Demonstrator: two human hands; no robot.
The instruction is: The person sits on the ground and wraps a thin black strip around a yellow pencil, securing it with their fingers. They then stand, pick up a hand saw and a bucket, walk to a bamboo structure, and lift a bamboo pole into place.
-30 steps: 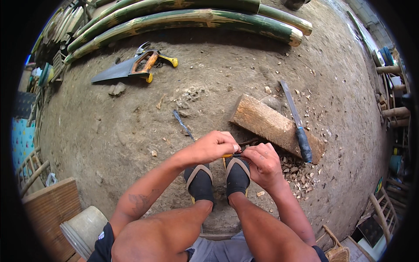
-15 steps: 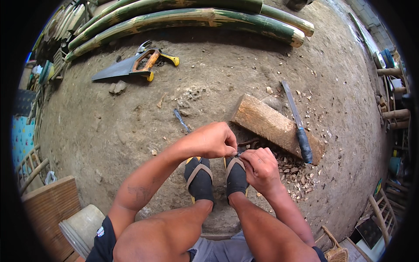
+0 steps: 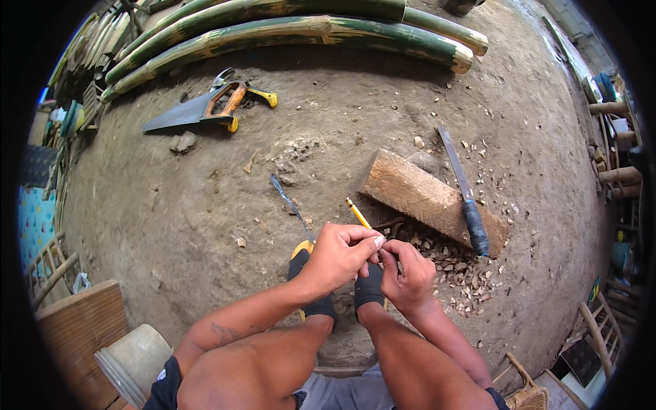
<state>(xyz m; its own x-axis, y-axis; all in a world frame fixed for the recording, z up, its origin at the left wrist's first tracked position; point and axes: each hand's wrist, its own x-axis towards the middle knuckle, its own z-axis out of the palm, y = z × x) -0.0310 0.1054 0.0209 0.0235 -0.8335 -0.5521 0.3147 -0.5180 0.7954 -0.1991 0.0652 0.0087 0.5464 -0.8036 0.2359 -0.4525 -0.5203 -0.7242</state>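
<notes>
Bare earth floor (image 3: pixel 184 225) forms the work area, with green bamboo poles (image 3: pixel 328 33) across the top, partly cut off by the frame. Dark left sleeve (image 3: pixel 160 388) bears a small pale mark, too small to read; any marking on the yellow pencil (image 3: pixel 359 214) is likewise illegible. Pencil stands tilted above the meeting fingertips, over the feet; its banded upper end shows, its lower part is hidden by fingers. Left hand (image 3: pixel 342 256) is drawn into a pinch, thumb to forefinger; what its tips hold cannot be made out. Right hand (image 3: pixel 410 273) is closed, fingers curled, apparently gripping the pencil's concealed lower part. Long knife (image 3: pixel 458 167) lies with its dark handle on a wooden block (image 3: pixel 420 188), chips (image 3: pixel 465 287) alongside. Handsaw (image 3: pixel 181 115) partly hides a metal-headed tool (image 3: pixel 222 77). Left-edge patterned sheet (image 3: pixel 35 219) is cropped and indistinct.
</notes>
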